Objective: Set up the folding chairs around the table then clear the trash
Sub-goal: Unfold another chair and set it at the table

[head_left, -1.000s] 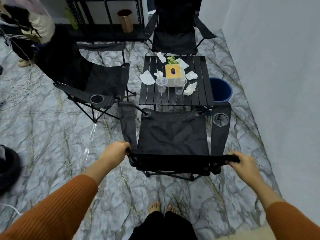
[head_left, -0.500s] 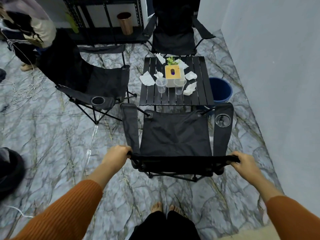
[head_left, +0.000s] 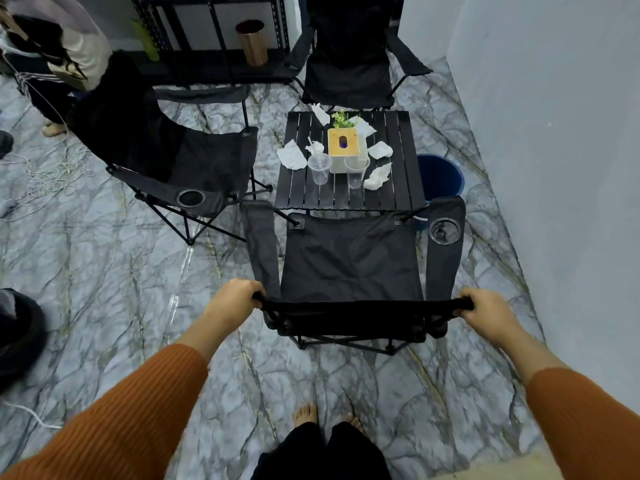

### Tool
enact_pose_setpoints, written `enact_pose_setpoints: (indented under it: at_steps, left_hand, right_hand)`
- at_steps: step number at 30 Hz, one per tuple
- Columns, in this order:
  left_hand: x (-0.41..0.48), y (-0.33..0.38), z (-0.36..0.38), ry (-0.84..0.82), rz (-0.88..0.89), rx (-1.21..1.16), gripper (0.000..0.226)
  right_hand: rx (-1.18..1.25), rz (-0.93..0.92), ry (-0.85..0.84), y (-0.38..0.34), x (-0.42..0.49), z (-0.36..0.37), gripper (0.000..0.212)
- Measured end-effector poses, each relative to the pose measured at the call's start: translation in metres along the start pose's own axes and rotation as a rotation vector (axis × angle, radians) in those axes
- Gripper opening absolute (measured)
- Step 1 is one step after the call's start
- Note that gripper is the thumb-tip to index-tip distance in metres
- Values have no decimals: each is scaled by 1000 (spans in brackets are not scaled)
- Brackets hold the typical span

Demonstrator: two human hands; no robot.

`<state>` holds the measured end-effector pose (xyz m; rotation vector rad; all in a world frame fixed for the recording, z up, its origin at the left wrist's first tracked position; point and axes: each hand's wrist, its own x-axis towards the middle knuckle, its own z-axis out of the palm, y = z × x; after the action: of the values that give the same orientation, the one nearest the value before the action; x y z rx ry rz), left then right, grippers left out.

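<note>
An unfolded black folding chair (head_left: 349, 261) stands in front of me, its front edge at the near side of the black slatted table (head_left: 403, 174). My left hand (head_left: 232, 301) grips the left top corner of its backrest and my right hand (head_left: 485, 311) grips the right corner. A second chair (head_left: 194, 168) stands left of the table and a third (head_left: 349, 74) at its far side. On the table lie several crumpled white tissues (head_left: 292, 154), two clear plastic cups (head_left: 319, 168) and a tissue box (head_left: 346, 148).
A blue bin (head_left: 440, 174) sits on the floor right of the table, close to the grey wall (head_left: 554, 133). A black shelf rack with a copper cup (head_left: 252, 41) stands at the back. Another person (head_left: 59, 53) stands far left, with loose cord on the marble floor.
The near chair has shifted slightly forward toward the table, with both hands still holding its backrest.
</note>
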<state>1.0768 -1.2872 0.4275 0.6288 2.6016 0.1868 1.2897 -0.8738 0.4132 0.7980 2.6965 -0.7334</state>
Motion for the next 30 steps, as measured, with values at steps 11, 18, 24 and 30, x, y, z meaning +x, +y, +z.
enact_pose_setpoints:
  at_steps: [11,18,24,30]
  left_hand:
    - [56,53,-68,-166,98,-42,65]
    - [153,89,-23,-199,103,-21,52]
    - [271,80,78,-325,64,123,63]
    - [356,63,202,-440,102,274,68]
  right_hand:
    - [317,2,-211,-54,30,-56,33]
    - [212,4,-216,-83,121,-14,44]
    - [26,69,-319,-59,226,89,64]
    - [-213,65,-346,-24,300,207,78]
